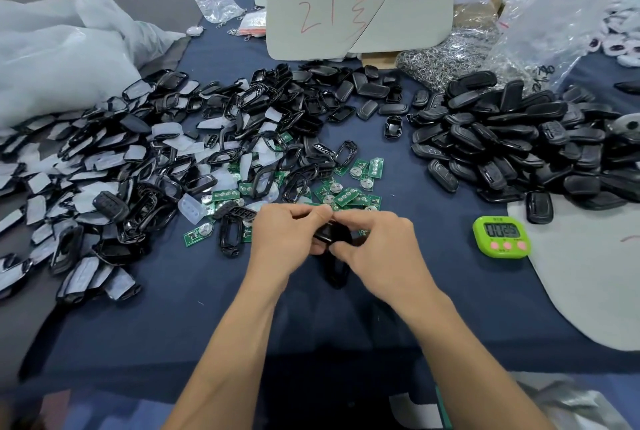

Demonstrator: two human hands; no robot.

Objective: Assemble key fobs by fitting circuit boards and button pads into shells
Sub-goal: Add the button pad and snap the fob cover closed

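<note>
Hands [287, 232] [375, 249] pinch glossy blk oval shell [332, 234].

light: bright, even, from above | shadows: soft, darkest at the near edge of the bench [346, 353] | glare: clear bag [554, 14], small shine on black shells [502, 139] | blur: near corners, far right corner | edges: lines bend
</note>
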